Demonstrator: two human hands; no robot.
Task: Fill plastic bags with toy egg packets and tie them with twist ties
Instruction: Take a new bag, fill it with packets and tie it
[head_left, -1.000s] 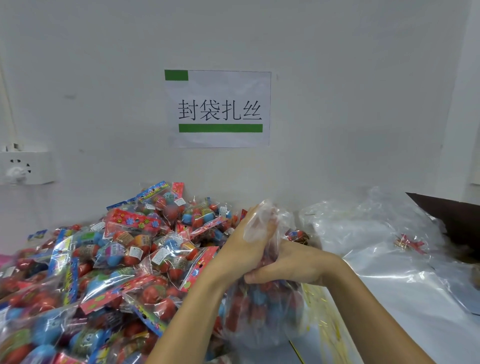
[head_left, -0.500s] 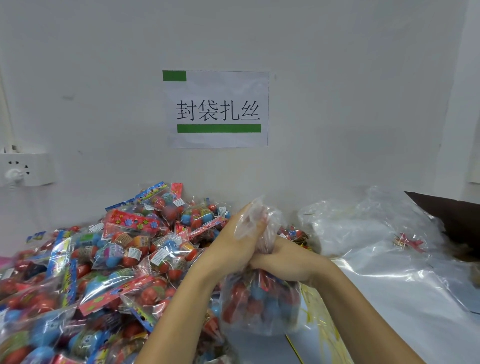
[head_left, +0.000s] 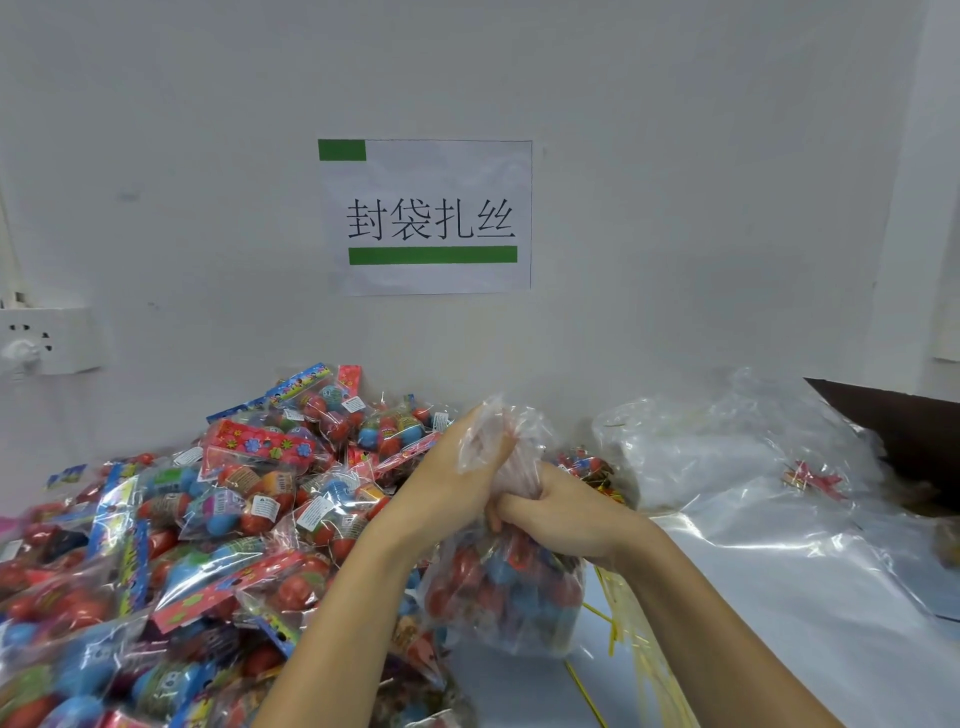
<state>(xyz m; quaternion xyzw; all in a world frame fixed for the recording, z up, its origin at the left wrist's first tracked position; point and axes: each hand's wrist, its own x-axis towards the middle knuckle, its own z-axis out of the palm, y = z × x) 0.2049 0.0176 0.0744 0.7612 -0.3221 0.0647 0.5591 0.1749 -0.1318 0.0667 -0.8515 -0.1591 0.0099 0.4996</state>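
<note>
A clear plastic bag (head_left: 506, 592) stuffed with red and blue toy egg packets hangs in front of me at centre. Its gathered neck sticks up between both hands. My left hand (head_left: 447, 483) wraps around the neck from the left, the plastic draped over its fingers. My right hand (head_left: 561, 519) grips the neck from the right, just above the filled part. A large heap of loose toy egg packets (head_left: 208, 519) covers the table on the left. Gold twist ties (head_left: 623, 623) lie on the table under my right forearm.
A pile of empty clear plastic bags (head_left: 727, 467) lies at the right, with a small red bow (head_left: 813, 478) on it. A dark cardboard box (head_left: 904, 426) stands at the far right. A paper sign (head_left: 426, 215) hangs on the white wall; a socket (head_left: 47, 338) at left.
Both hands have stayed clamped on the bag's neck; the bag has been lifted slightly and the neck bunched tighter.
</note>
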